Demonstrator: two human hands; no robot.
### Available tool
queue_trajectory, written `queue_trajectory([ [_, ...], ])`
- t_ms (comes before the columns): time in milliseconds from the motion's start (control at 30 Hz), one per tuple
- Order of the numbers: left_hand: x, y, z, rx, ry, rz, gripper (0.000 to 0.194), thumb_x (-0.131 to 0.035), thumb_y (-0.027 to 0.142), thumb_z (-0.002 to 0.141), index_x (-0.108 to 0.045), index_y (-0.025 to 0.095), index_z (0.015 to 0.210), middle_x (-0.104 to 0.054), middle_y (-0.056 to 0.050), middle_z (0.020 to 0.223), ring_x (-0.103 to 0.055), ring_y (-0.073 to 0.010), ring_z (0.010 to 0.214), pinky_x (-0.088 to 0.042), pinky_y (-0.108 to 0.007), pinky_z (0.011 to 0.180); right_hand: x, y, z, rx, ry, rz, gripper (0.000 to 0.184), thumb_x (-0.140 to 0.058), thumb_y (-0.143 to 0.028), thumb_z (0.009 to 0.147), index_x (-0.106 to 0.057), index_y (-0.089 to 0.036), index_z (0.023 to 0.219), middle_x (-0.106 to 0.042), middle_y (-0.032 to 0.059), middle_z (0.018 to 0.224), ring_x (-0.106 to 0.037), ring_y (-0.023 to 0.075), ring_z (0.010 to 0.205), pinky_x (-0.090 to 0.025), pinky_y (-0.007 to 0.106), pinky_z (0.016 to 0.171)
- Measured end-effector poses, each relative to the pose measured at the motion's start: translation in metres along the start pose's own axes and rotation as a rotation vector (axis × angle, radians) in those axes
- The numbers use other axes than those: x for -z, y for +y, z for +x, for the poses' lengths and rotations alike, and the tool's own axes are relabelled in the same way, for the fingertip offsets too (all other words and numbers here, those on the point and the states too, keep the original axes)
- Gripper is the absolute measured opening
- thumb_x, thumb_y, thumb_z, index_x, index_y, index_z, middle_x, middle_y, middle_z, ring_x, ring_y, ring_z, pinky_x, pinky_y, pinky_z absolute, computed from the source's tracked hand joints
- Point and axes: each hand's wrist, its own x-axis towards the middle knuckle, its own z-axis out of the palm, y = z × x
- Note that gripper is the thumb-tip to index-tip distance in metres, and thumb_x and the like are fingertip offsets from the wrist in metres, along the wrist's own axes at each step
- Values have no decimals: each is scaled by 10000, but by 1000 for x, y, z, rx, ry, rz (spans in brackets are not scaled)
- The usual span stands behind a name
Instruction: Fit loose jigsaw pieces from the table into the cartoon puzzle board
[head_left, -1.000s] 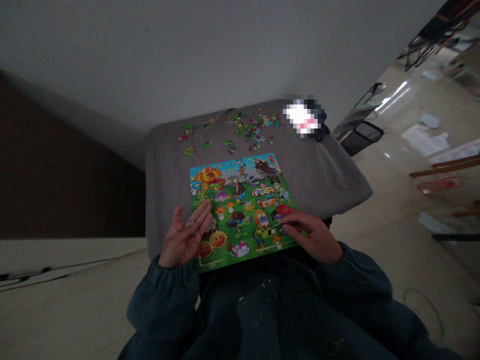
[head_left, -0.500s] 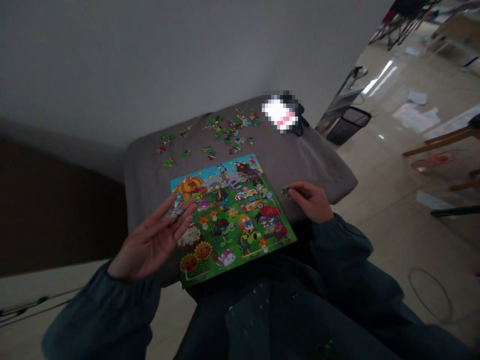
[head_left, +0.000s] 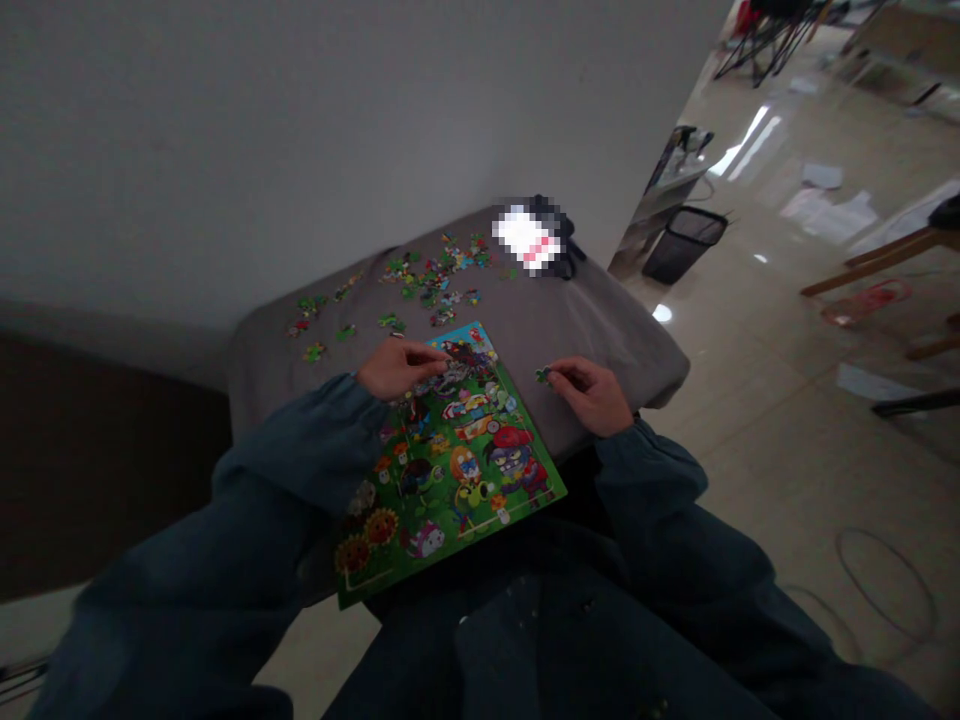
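A colourful cartoon jigsaw puzzle board [head_left: 457, 470] lies across my lap and the near edge of a grey cushioned stool [head_left: 600, 330]. My left hand [head_left: 397, 366] reaches over the board's far left corner, fingers curled down onto the picture; what they pinch is too small to make out. My right hand [head_left: 589, 390] rests on the stool just right of the board, fingers pinched on a small green puzzle piece [head_left: 542, 375]. Several loose puzzle pieces [head_left: 420, 285] lie scattered across the far part of the stool.
A dark object with a blurred patch [head_left: 536, 240] sits at the stool's far right corner. A white wall stands behind. To the right, on the shiny floor, are a black mesh bin [head_left: 682, 245], papers and wooden furniture legs [head_left: 870, 265]. A cable loop [head_left: 889, 580] lies on the floor.
My left hand went from open, palm up beside the board, to reaching forward and curling down over the board's far corner. My right hand lifted a piece off the board to its right.
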Motion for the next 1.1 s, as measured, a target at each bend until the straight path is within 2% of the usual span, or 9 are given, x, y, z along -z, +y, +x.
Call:
queue_trajectory([
  [100,-9,2,17,46,-18,-15,286,-814,391,659,-804,176,848,-739,-53,698,-629,-174,595,-521,-305,607,1,-1,1,5,0,-24,268,-649,-436,862,-691,-181,933,-716,37,804,-634,152,680,-519,295,639],
  [267,-19,3,29,71,-34,32,266,-791,381,689,-802,175,858,-761,-83,780,-655,-197,602,-533,-331,602,1,-1,0,17,-5,-42,254,-642,-421,871,-695,-182,939,-720,41,828,-638,156,705,-520,299,663],
  [467,-15,4,29,48,-20,196,211,-780,360,692,-803,197,825,-770,-58,809,-704,-233,742,-532,-322,722,1,0,0,56,6,-46,247,-626,-407,890,-696,-178,949,-720,49,834,-642,164,712,-514,302,662],
  [667,-16,2,30,16,-23,375,201,-721,369,724,-803,234,849,-780,-17,860,-703,-210,804,-525,-291,814,0,1,0,86,17,-41,222,-630,-391,889,-704,-188,943,-734,44,840,-655,159,724,-527,296,676],
  [833,-18,-3,35,-11,-40,468,263,-668,425,759,-791,241,901,-776,-24,1035,-701,-209,831,-530,-293,806,0,2,-1,94,26,-38,205,-631,-376,893,-706,-193,948,-735,46,847,-660,165,728,-525,303,677],
  [1100,-18,-5,36,-44,-65,555,354,-672,477,773,-758,221,1001,-772,-36,994,-693,-202,833,-515,-288,769,0,1,-1,85,23,-32,182,-634,-343,889,-705,-187,948,-731,48,853,-657,165,733,-516,306,680],
])
